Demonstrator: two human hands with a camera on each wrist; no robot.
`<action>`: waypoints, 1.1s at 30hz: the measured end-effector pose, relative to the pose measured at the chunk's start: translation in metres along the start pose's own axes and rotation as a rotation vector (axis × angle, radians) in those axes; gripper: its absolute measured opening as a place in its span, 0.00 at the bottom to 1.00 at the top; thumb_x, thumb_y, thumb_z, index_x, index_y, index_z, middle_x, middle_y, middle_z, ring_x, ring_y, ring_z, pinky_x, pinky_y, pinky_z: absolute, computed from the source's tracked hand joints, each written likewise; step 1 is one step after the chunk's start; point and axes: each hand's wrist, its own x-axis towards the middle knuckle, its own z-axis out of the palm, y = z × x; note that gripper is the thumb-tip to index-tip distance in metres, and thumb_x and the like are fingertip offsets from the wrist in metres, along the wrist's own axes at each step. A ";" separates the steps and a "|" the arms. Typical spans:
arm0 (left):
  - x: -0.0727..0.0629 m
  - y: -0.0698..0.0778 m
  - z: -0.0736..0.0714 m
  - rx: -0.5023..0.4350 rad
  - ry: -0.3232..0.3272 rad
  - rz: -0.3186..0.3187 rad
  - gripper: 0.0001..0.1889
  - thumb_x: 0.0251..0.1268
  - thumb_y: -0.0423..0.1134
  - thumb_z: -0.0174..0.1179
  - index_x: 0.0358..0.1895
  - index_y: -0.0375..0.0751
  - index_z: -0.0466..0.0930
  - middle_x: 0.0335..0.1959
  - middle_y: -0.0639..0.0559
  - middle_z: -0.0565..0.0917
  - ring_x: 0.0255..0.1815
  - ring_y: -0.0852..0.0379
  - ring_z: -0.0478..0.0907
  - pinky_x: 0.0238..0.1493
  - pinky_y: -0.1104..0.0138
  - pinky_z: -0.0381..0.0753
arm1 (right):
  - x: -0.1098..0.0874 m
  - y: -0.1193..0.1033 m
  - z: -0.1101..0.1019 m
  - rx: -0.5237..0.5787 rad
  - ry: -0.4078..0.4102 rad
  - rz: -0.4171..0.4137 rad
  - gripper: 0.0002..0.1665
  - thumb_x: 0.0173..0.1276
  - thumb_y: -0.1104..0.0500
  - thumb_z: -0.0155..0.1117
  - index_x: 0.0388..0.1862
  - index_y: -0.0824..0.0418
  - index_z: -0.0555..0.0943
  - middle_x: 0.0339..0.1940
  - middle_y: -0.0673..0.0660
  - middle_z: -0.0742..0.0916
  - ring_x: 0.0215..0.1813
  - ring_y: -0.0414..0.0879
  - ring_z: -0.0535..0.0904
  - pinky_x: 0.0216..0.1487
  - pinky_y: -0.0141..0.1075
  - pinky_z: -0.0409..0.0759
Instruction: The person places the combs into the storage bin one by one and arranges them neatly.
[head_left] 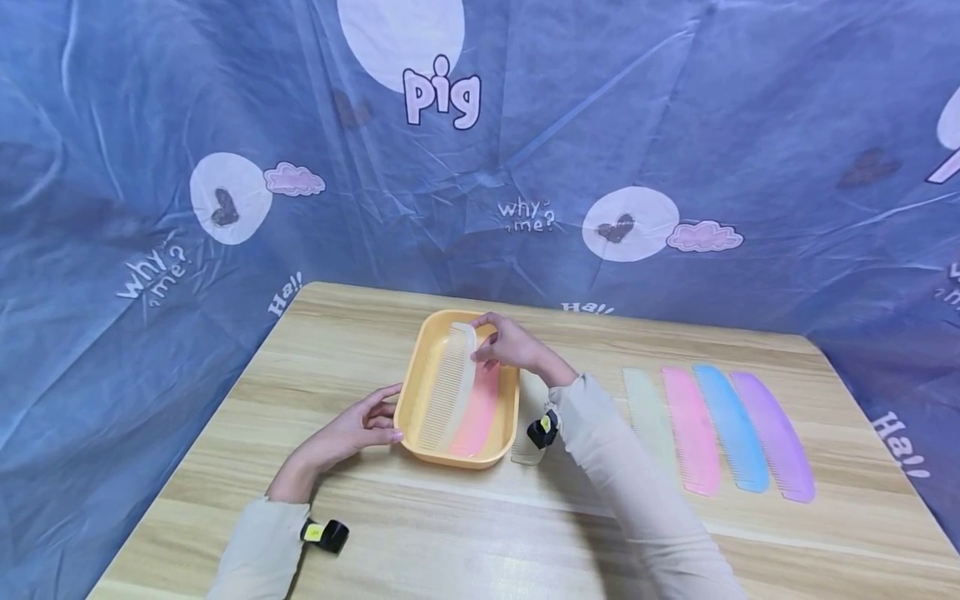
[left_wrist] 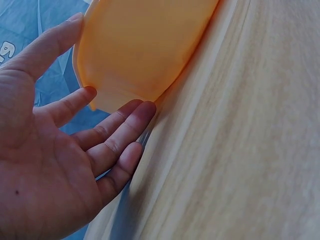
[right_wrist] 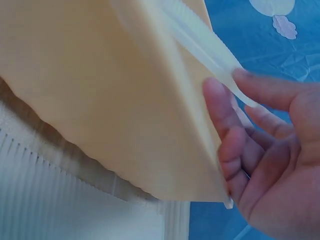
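Note:
A yellow-orange plastic tray (head_left: pixel 405 408) sits on the table near its middle. Inside it, a translucent white comb (head_left: pixel 454 387) lies lengthwise beside a pink comb (head_left: pixel 480 410). My right hand (head_left: pixel 512 343) reaches over the tray's right rim and pinches the far end of the white comb; the right wrist view shows thumb and fingers at that comb's end (right_wrist: pixel 210 60). At the tray's left side, my left hand (head_left: pixel 352 433) touches the outer wall with spread, slightly bent fingers and the thumb by the rim, as the left wrist view shows (left_wrist: pixel 65 140).
Right of the tray, another pale comb (head_left: pixel 527 454) lies partly under my right wrist. Farther right lie a pale green comb (head_left: pixel 648 408), a pink comb (head_left: pixel 692 429), a blue comb (head_left: pixel 731 429) and a purple comb (head_left: pixel 774 437). A blue printed cloth (head_left: pixel 525 150) hangs behind the table (head_left: pixel 420 533).

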 end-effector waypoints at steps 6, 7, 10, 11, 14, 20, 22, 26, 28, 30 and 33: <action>0.000 0.002 -0.001 -0.001 0.007 -0.006 0.44 0.62 0.38 0.65 0.76 0.34 0.47 0.65 0.29 0.69 0.62 0.43 0.72 0.54 0.73 0.75 | 0.003 -0.001 0.000 -0.012 -0.024 0.019 0.36 0.61 0.74 0.62 0.67 0.66 0.62 0.31 0.65 0.87 0.28 0.55 0.84 0.42 0.53 0.83; 0.000 0.002 -0.001 0.000 0.007 -0.006 0.44 0.62 0.38 0.65 0.76 0.34 0.47 0.65 0.29 0.69 0.61 0.43 0.72 0.54 0.73 0.75 | 0.004 0.000 0.000 -0.011 -0.022 0.016 0.36 0.61 0.74 0.62 0.67 0.66 0.62 0.29 0.64 0.86 0.26 0.52 0.83 0.41 0.52 0.83; 0.000 0.001 -0.001 0.000 0.007 -0.003 0.44 0.62 0.38 0.65 0.76 0.34 0.47 0.65 0.29 0.69 0.61 0.44 0.72 0.54 0.74 0.75 | 0.008 0.002 0.003 -0.023 -0.018 -0.004 0.35 0.61 0.74 0.61 0.67 0.67 0.62 0.26 0.60 0.85 0.22 0.47 0.80 0.39 0.50 0.84; 0.000 0.001 0.000 0.002 0.008 -0.003 0.44 0.62 0.38 0.65 0.76 0.33 0.47 0.65 0.29 0.69 0.61 0.43 0.72 0.54 0.74 0.75 | 0.009 0.002 0.004 -0.031 -0.017 -0.011 0.35 0.61 0.74 0.61 0.67 0.67 0.62 0.25 0.59 0.85 0.21 0.45 0.80 0.37 0.48 0.84; -0.001 0.001 0.000 0.000 0.003 0.005 0.44 0.62 0.38 0.65 0.76 0.33 0.47 0.65 0.28 0.69 0.61 0.43 0.72 0.54 0.74 0.75 | 0.012 0.005 0.005 -0.056 -0.015 -0.023 0.36 0.60 0.75 0.62 0.67 0.68 0.63 0.22 0.56 0.83 0.19 0.43 0.78 0.32 0.41 0.84; -0.001 0.001 0.002 -0.002 0.006 0.003 0.44 0.62 0.38 0.65 0.76 0.34 0.47 0.64 0.29 0.70 0.61 0.42 0.72 0.54 0.74 0.74 | 0.015 0.005 0.007 -0.118 -0.006 -0.030 0.37 0.60 0.75 0.63 0.68 0.68 0.64 0.22 0.55 0.81 0.18 0.42 0.78 0.29 0.39 0.84; 0.000 0.001 0.003 -0.004 0.007 -0.001 0.44 0.62 0.38 0.65 0.76 0.34 0.47 0.65 0.29 0.70 0.61 0.42 0.72 0.54 0.73 0.74 | 0.015 0.005 0.007 -0.151 0.002 -0.036 0.37 0.59 0.74 0.64 0.67 0.69 0.64 0.23 0.55 0.81 0.18 0.42 0.78 0.29 0.40 0.84; 0.001 0.002 0.003 -0.008 0.004 0.001 0.45 0.61 0.38 0.65 0.76 0.33 0.47 0.65 0.29 0.69 0.61 0.42 0.72 0.55 0.72 0.74 | 0.015 0.004 0.008 -0.192 0.020 -0.053 0.35 0.60 0.74 0.64 0.67 0.69 0.66 0.24 0.56 0.80 0.18 0.42 0.78 0.28 0.39 0.84; 0.001 0.001 0.003 -0.007 0.002 0.002 0.45 0.61 0.38 0.65 0.76 0.34 0.47 0.65 0.29 0.69 0.61 0.42 0.72 0.55 0.72 0.74 | 0.015 0.005 0.007 -0.193 0.031 -0.080 0.33 0.61 0.74 0.63 0.65 0.70 0.67 0.25 0.57 0.81 0.19 0.44 0.79 0.28 0.38 0.84; 0.001 0.001 0.002 -0.008 0.001 0.003 0.44 0.62 0.38 0.65 0.76 0.34 0.47 0.65 0.28 0.69 0.61 0.42 0.72 0.55 0.72 0.74 | 0.014 0.005 0.006 -0.190 0.047 -0.112 0.31 0.61 0.74 0.62 0.64 0.70 0.68 0.26 0.59 0.82 0.22 0.46 0.81 0.30 0.38 0.84; 0.002 0.001 0.001 -0.011 -0.001 0.006 0.44 0.62 0.37 0.65 0.76 0.34 0.47 0.65 0.28 0.69 0.61 0.42 0.71 0.55 0.72 0.75 | 0.014 0.007 0.004 -0.196 0.063 -0.170 0.27 0.60 0.75 0.60 0.61 0.72 0.71 0.27 0.62 0.83 0.27 0.48 0.83 0.33 0.36 0.83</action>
